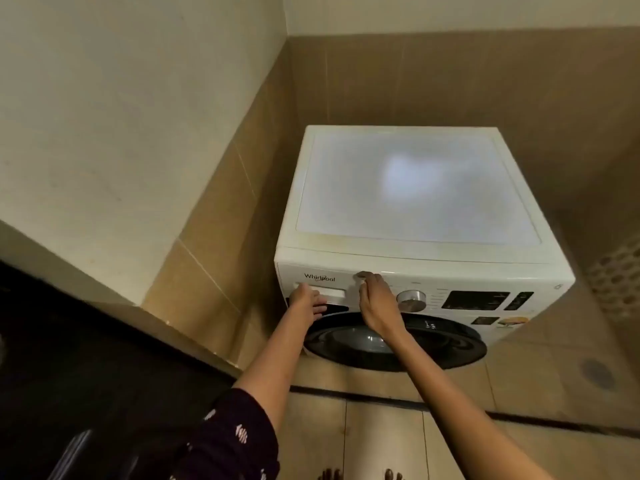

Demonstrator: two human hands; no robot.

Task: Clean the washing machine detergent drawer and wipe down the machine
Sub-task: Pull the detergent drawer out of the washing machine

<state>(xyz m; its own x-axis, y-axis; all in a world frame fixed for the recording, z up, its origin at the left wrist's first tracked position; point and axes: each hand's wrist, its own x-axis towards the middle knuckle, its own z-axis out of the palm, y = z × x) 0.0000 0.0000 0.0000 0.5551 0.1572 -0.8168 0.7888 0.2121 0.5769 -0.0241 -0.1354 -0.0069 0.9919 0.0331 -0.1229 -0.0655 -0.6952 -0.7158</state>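
Observation:
A white front-loading washing machine (415, 188) stands in a tiled corner. Its detergent drawer (332, 293) is at the left of the control panel, closed flush with the front. My left hand (306, 303) rests at the drawer's left end, fingers spread toward the handle recess, holding nothing. My right hand (375, 299) lies against the panel just right of the drawer, fingertips curled up near the top edge, with nothing visible in it. A silver dial (411, 300) and a dark display (476, 300) sit further right. The round dark door (398, 341) is shut below.
Tiled walls close in on the machine at the left and behind. A dark counter or cabinet (86, 358) fills the lower left. A floor drain (597, 373) lies to the right on the beige tile floor. My toes show at the bottom edge.

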